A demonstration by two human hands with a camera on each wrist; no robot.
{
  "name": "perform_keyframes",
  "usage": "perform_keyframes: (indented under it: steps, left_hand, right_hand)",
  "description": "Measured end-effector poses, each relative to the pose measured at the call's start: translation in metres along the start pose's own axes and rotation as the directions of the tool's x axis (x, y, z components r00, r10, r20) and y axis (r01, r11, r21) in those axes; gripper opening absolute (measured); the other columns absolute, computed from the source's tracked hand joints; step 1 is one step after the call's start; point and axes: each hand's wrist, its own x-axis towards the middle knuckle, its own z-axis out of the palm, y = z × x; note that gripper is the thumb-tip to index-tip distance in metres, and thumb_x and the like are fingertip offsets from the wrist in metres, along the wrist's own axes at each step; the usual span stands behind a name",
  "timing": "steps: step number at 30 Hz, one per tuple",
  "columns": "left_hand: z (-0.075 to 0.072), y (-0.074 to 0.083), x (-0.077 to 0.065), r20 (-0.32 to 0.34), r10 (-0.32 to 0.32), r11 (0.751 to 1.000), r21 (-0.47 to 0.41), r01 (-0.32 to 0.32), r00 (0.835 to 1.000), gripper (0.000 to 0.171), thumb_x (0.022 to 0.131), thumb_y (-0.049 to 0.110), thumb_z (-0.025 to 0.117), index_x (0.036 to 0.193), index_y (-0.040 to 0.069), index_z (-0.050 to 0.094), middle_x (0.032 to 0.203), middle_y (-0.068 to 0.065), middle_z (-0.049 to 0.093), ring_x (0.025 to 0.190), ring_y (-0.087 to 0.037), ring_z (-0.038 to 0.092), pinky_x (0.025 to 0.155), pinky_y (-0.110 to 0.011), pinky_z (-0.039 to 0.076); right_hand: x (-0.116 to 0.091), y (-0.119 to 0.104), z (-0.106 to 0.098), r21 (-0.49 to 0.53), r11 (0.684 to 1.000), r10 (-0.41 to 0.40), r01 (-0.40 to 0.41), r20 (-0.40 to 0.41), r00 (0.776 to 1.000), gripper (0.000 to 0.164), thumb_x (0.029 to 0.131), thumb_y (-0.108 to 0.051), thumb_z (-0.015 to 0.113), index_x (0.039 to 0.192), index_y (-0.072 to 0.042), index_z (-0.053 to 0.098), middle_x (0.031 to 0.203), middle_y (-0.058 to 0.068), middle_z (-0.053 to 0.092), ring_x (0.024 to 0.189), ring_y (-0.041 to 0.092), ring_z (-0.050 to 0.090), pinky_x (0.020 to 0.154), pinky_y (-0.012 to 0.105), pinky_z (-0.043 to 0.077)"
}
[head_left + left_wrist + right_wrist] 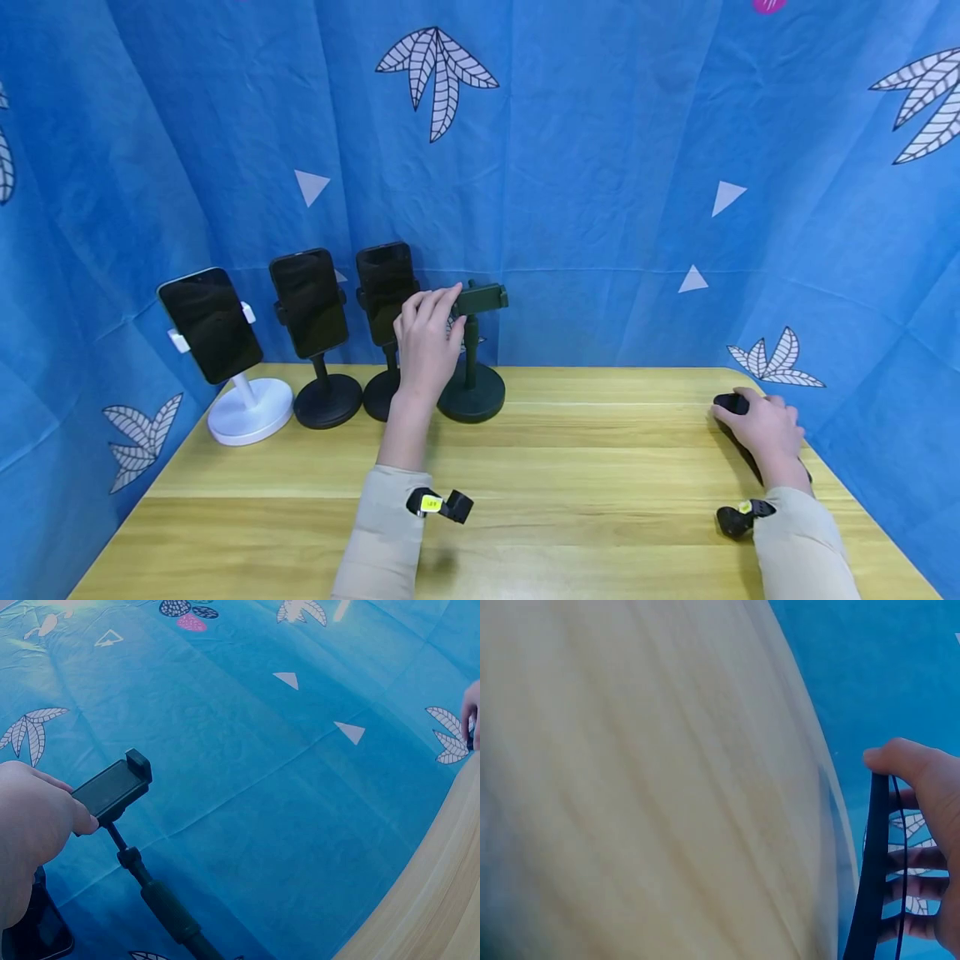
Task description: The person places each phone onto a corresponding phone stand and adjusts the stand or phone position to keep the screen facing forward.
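My left hand (429, 342) holds the left end of the clamp on a dark green phone stand (472, 400). No phone sits in that clamp (112, 791); its far end has an upturned lip. The stand's round base rests on the table and its post is upright. At the table's right side, my right hand (771, 432) grips a black phone (733, 403) by its edges. In the right wrist view the phone (868, 862) appears edge-on, thumb at its top end and fingers behind, with a thin dark line beside it.
Left of the green stand are a white stand (251, 412) and two black stands (327, 402), each carrying a dark-screened phone. The nearer black one is partly hidden by my left hand. A blue patterned curtain (600, 167) hangs behind the wooden table (585, 483).
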Motion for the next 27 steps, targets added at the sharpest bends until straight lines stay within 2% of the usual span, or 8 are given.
perform_keyframes:
  steps: [11, 27]
  left_hand:
    - [0.0, 0.0, 0.0, -0.005, 0.002, 1.0, -0.012, -0.002, 1.0, 0.046, 0.09, 0.017, 0.07, 0.134, 0.016, 0.059, 0.128, -0.008, 0.063, 0.122, -0.031, 0.048, 0.098, -0.054, 0.04]
    - [-0.001, -0.001, -0.001, -0.012, 0.01, 1.0, -0.02, -0.01, 1.0, 0.044, 0.09, 0.015, 0.07, 0.133, 0.017, 0.06, 0.128, -0.007, 0.064, 0.121, -0.03, 0.048, 0.098, -0.053, 0.04]
  right_hand:
    - [-0.006, -0.008, -0.002, 0.033, 0.999, -0.015, 0.017, -0.082, 0.997, 0.076, 0.091, -0.057, 0.055, 0.146, -0.007, 0.039, 0.135, 0.044, 0.029, 0.115, 0.062, 0.027, 0.08, 0.068, 0.028]
    - [-0.02, -0.032, -0.002, 0.063, 0.996, -0.043, 0.059, -0.233, 0.971, 0.07, 0.092, -0.054, 0.056, 0.145, -0.011, 0.042, 0.136, 0.037, 0.033, 0.115, 0.059, 0.031, 0.078, 0.066, 0.032]
